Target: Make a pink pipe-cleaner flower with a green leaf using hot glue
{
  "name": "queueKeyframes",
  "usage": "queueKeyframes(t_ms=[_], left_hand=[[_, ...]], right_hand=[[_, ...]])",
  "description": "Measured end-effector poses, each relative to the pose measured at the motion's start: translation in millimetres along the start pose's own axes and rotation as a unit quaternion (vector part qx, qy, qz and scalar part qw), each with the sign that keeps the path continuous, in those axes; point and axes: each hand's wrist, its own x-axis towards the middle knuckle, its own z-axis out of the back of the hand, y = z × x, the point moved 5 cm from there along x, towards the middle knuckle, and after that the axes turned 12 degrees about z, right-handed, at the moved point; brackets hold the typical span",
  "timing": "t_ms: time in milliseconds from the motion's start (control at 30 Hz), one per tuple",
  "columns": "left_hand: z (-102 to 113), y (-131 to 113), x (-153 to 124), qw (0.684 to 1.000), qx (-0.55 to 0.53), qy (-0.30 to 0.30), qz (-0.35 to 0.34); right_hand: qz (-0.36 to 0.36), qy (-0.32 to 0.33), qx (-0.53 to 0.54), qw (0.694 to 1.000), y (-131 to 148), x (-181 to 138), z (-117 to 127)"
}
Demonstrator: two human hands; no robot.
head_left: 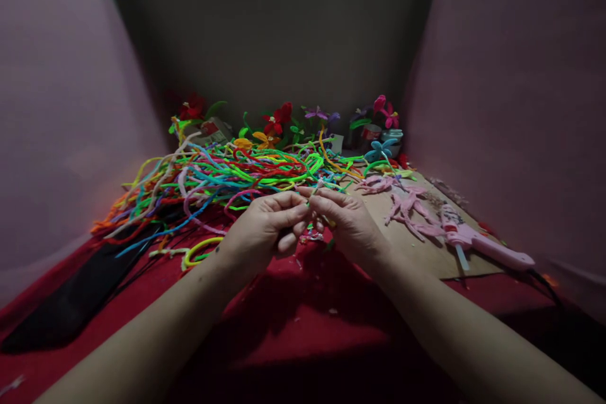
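My left hand and my right hand meet at the middle, above the red cloth. Both are closed, thumbs and forefingers pinched together around a small pipe cleaner. Only a short green bit of it shows between the fingertips. A pale fuzzy tip sticks up by my right forefinger; whether it belongs to the same piece I cannot tell. Just beyond the hands lies a large tangled heap of pipe cleaners in many colours.
Pink fuzzy pieces and a pink glue gun with a cord lie on a brown board at right. Several pipe-cleaner flowers stand along the back. A black flat object rests at left on the red cloth.
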Motion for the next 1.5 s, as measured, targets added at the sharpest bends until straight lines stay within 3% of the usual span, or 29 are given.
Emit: queueKeyframes(t_ms=[100,200,267,333,400,467,533,633,833,1300,1400,1500], left_hand=[[-3,2,0,0.993,-0.076,0.083,0.039],[-5,2,-1,0.990,-0.079,0.109,0.050],[-5,1,-2,0.996,-0.034,0.069,0.033],[-2,-2,-3,0.998,0.064,-0.023,-0.017],[1,-8,-7,0.963,0.199,-0.143,-0.109],[0,-13,-13,0.891,0.323,-0.227,-0.222],[-4,-13,-16,0.829,0.404,-0.249,-0.297],[-5,-10,-16,0.791,0.454,-0.246,-0.329],[-7,-14,-18,0.788,0.441,-0.259,-0.344],[-4,-11,-13,0.836,0.396,-0.248,-0.287],[-4,-9,-13,0.819,0.413,-0.258,-0.302],[-3,-7,-13,0.756,0.476,-0.300,-0.335]], right_hand=[[-0.035,0.033,0.048,0.998,-4,-1,-3],[-0.008,0.027,0.048,0.998,-3,-1,-2],[0.020,0.001,0.027,0.999,-2,-1,1],[0.027,-0.027,0.010,0.999,-2,-1,3],[0.021,-0.046,-0.003,0.999,-4,-1,5],[0.019,-0.056,-0.014,0.998,-5,-2,5],[0.023,-0.059,-0.020,0.998,-5,-3,5],[0.028,-0.059,-0.017,0.998,-4,-4,4],[0.019,-0.065,0.007,0.998,-5,-5,4],[0.012,-0.073,0.014,0.997,-6,-5,5],[0.001,-0.088,0.006,0.996,-7,-4,7],[-0.008,-0.095,-0.016,0.995,-7,-5,8]])
